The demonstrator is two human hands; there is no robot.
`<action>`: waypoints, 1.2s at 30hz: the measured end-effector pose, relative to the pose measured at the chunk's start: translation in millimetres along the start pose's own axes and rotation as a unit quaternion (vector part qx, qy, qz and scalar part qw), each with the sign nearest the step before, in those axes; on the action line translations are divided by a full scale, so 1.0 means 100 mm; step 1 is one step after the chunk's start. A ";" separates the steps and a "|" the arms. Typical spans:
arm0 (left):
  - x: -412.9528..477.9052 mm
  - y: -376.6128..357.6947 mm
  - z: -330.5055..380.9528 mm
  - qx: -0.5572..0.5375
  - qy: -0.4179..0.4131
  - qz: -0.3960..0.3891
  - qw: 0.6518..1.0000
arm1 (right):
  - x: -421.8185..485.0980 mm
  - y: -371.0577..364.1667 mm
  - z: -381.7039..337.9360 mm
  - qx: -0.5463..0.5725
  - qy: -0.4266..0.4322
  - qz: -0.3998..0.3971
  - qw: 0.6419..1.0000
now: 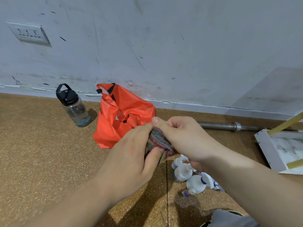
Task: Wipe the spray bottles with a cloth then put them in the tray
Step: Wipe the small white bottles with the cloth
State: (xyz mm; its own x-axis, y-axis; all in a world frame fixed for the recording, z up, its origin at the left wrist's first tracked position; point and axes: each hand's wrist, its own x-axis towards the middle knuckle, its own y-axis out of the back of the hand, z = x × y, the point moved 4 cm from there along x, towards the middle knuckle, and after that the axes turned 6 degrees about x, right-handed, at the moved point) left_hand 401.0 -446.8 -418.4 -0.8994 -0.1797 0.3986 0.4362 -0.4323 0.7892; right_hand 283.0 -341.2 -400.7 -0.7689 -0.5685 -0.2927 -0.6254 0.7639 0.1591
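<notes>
Both hands meet above the floor (pixel 49 153), the left hand (pixel 131 158) and right hand (pixel 182 138) pinching a striped cloth (pixel 157 141) between curled fingers. Spray bottles (pixel 188 176) stand below, near the tray (pixel 268 151).

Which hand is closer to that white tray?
Right. The right hand holds the striped cloth on the side toward the white tray; the left hand holds it farther off.

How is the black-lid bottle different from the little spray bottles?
The water bottle is clear with a black lid and loop; the spray bottles have white tops. The water bottle is a single one by the wall; the spray bottles huddle together. Both are on the floor.
</notes>
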 end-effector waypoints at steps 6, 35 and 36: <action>0.10 -0.08 -0.19 -0.281 0.301 -0.037 0.911 | -0.01 0.04 -0.07 0.009 -0.047 -0.003 0.999; 0.13 0.00 -0.02 -0.452 0.402 -0.081 0.792 | 0.01 0.15 -0.15 0.059 0.027 -0.106 0.992; 0.13 0.01 -0.01 -0.454 0.409 -0.072 0.788 | -0.01 0.12 -0.15 0.036 0.046 -0.105 0.993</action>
State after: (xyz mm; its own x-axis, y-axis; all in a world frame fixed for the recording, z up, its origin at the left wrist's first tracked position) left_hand 389.9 -450.8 -412.7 -0.8186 -0.4196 -0.3921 0.4598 -0.8880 -0.0096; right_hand 274.2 -336.3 -384.8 -0.6341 -0.7401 -0.2239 -0.7642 0.6440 0.0358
